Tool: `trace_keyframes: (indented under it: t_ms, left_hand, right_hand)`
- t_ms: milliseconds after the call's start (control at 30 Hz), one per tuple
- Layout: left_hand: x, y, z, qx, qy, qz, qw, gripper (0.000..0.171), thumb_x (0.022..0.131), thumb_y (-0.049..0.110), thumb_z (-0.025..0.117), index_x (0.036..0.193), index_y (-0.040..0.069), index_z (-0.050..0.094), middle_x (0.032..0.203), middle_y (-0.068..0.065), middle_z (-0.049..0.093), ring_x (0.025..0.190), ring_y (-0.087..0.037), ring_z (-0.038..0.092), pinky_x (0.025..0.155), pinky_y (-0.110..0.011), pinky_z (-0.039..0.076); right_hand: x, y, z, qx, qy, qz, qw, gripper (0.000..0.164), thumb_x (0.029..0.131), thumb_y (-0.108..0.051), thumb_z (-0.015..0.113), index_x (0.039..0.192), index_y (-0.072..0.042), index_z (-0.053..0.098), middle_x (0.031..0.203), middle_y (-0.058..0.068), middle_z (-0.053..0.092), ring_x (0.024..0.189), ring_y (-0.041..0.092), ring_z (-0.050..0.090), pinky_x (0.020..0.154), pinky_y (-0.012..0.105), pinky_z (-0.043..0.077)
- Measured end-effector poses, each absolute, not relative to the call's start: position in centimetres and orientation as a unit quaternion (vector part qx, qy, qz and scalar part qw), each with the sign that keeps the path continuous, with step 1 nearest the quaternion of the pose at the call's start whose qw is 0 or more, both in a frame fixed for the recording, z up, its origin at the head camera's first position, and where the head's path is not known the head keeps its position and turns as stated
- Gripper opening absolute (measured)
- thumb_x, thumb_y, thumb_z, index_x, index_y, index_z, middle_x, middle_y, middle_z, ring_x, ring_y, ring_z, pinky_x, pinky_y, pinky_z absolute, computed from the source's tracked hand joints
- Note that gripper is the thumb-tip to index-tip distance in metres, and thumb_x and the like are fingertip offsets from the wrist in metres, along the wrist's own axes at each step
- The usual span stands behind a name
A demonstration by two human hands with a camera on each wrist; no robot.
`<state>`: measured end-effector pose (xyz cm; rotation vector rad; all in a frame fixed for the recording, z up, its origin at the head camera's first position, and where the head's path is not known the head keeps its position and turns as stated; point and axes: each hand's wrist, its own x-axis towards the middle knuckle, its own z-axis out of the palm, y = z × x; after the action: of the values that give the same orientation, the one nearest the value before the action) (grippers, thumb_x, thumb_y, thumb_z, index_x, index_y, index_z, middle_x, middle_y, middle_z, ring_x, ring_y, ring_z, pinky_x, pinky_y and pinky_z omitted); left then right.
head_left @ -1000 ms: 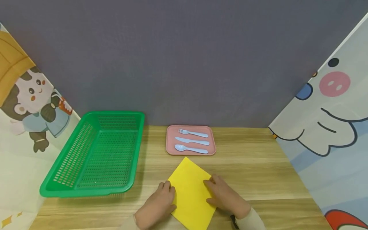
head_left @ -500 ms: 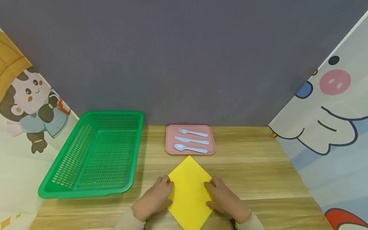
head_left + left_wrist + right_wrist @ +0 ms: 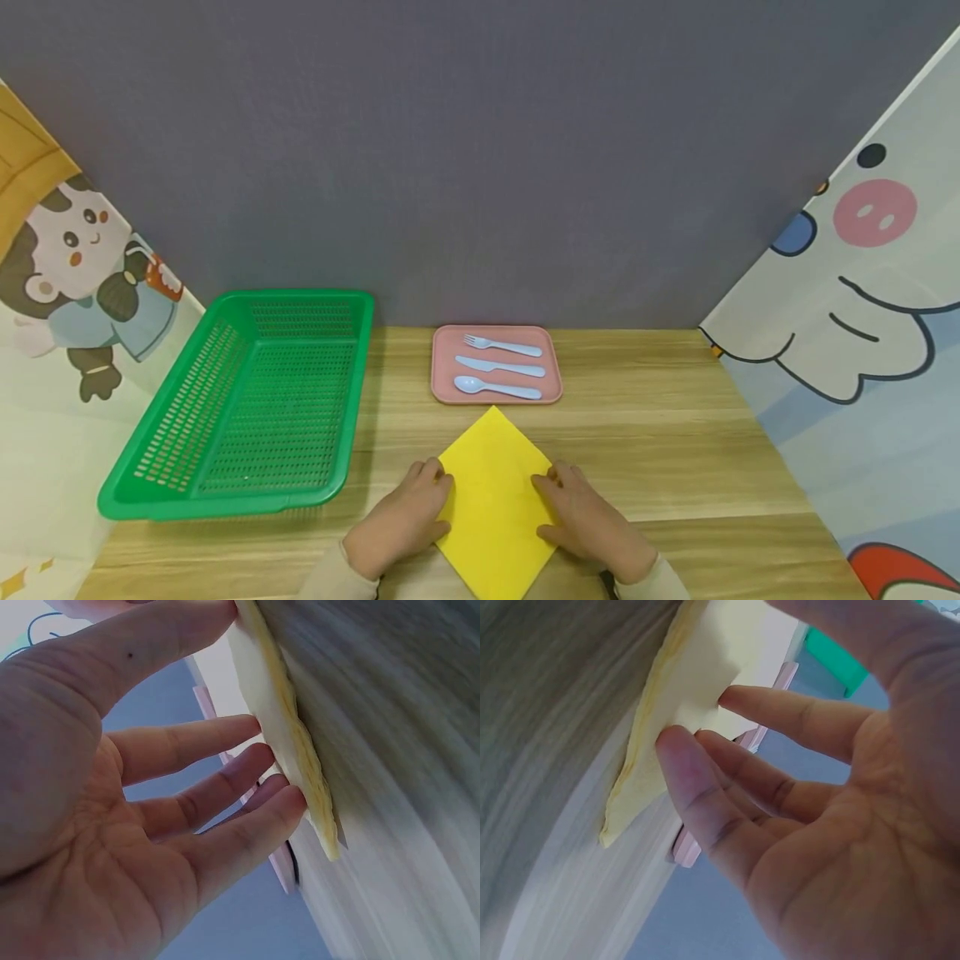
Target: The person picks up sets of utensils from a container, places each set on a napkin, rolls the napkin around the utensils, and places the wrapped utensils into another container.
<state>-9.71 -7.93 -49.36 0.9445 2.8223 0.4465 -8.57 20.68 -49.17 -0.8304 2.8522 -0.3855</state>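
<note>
A yellow folded napkin (image 3: 493, 504) lies flat on the wooden table, with one corner towards the tray and another towards me. Layered edges show on the napkin (image 3: 289, 727) in the left wrist view. My left hand (image 3: 405, 517) rests fingertips and thumb along its left side, fingers fairly straight. On the opposite side, my right hand (image 3: 588, 521) touches the napkin (image 3: 694, 682) with its fingertips, the fingers slightly bent. Just beyond the far corner is a pink tray (image 3: 442, 367) bearing a pale blue fork (image 3: 506, 347), knife (image 3: 502, 367) and spoon (image 3: 498, 388).
To the left stands a green perforated plastic basket (image 3: 352, 400) with raised walls. A grey panel (image 3: 465, 167) rises behind the table (image 3: 645, 417). Printed cartoon panels flank both sides.
Over the first half second the napkin turned slightly clockwise, its far corner shifting right. My left hand moved a little left and away from me. Since then both hands have stayed put.
</note>
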Motion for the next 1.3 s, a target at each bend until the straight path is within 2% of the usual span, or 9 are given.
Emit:
trace_keyframes:
  t_ms: [167, 467, 767, 933, 1100, 1300]
  left_hand:
    - [-9.5, -7.9, -49.3, 0.320, 0.935, 0.140, 0.058, 0.043, 0.081, 0.022, 0.084, 0.110, -0.003, 0.065, 0.107, -0.011, 0.050, 0.094, -0.026, 0.049, 0.079, -0.032, 0.052]
    - [-9.4, -7.8, -49.1, 0.318, 0.938, 0.131, 0.049, 0.041, 0.079, 0.021, 0.084, 0.106, -0.003, 0.064, 0.102, -0.010, 0.049, 0.091, -0.026, 0.048, 0.079, -0.033, 0.051]
    - [-9.4, -7.8, -48.8, 0.309, 0.940, 0.126, 0.064, 0.041, 0.082, 0.023, 0.083, 0.108, -0.003, 0.065, 0.103, -0.010, 0.050, 0.092, -0.025, 0.048, 0.079, -0.032, 0.052]
    - [-10.0, -7.9, -48.0, 0.304, 0.939, 0.134, 0.085, 0.040, 0.087, 0.025, 0.079, 0.111, -0.003, 0.065, 0.105, -0.010, 0.053, 0.092, -0.024, 0.052, 0.078, -0.032, 0.053]
    - [-11.8, -8.0, -47.1, 0.305, 0.941, 0.143, 0.044, 0.038, 0.089, 0.025, 0.077, 0.111, -0.006, 0.066, 0.106, -0.013, 0.061, 0.092, -0.025, 0.060, 0.081, -0.035, 0.055]
    - [-14.0, -7.8, -47.4, 0.294, 0.941, 0.168, -0.017, 0.033, 0.094, 0.015, 0.070, 0.115, -0.009, 0.064, 0.118, -0.025, 0.062, 0.109, -0.037, 0.062, 0.093, -0.045, 0.053]
  right_hand:
    - [-8.6, 20.6, -49.0, -0.275, 0.949, -0.135, 0.079, 0.060, 0.084, -0.025, 0.081, 0.131, 0.003, 0.057, 0.119, 0.016, 0.051, 0.105, 0.026, 0.050, 0.087, 0.039, 0.053]
    - [-8.8, 20.7, -48.8, -0.293, 0.945, -0.132, 0.066, 0.060, 0.083, -0.024, 0.083, 0.130, 0.003, 0.057, 0.118, 0.015, 0.049, 0.102, 0.024, 0.049, 0.084, 0.035, 0.054]
    - [-9.0, 20.7, -48.7, -0.300, 0.943, -0.130, 0.066, 0.061, 0.083, -0.024, 0.083, 0.130, 0.004, 0.057, 0.116, 0.014, 0.049, 0.101, 0.024, 0.049, 0.084, 0.035, 0.053]
    - [-9.3, 21.0, -48.8, -0.311, 0.942, -0.116, 0.047, 0.062, 0.083, -0.026, 0.083, 0.131, 0.003, 0.056, 0.114, 0.013, 0.051, 0.098, 0.023, 0.050, 0.081, 0.034, 0.053]
    - [-10.7, 21.2, -48.1, -0.325, 0.942, -0.088, -0.001, 0.054, 0.082, -0.023, 0.084, 0.123, 0.002, 0.059, 0.102, 0.010, 0.056, 0.086, 0.020, 0.054, 0.072, 0.032, 0.054]
    - [-13.9, 20.7, -46.8, -0.317, 0.944, -0.078, -0.043, 0.033, 0.083, -0.016, 0.083, 0.107, -0.002, 0.067, 0.087, 0.003, 0.058, 0.076, 0.017, 0.054, 0.065, 0.030, 0.051]
